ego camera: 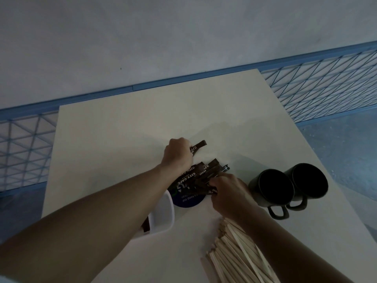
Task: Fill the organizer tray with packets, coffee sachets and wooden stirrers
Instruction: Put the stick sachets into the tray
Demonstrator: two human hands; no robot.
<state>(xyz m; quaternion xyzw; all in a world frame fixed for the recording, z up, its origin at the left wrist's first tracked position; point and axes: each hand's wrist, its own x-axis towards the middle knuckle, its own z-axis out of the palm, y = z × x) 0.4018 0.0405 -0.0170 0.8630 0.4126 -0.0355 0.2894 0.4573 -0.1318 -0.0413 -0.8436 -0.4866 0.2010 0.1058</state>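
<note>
A heap of dark brown sugar sachets (201, 174) lies in the middle of the white table (126, 139). My left hand (178, 155) is closed around one brown sachet (199, 145), whose end sticks out to the right. My right hand (228, 193) grips several sachets at the right side of the heap. A white organizer tray (163, 213) stands under my left forearm, with something brown inside. A fan of wooden stirrers (236, 254) lies at the near edge, below my right wrist.
Two dark mugs (289, 186) stand side by side to the right of the sachets, handles toward me. A round blue lid or coaster (188, 200) lies under the heap. Blue wire mesh panels (326, 86) flank the table at both sides.
</note>
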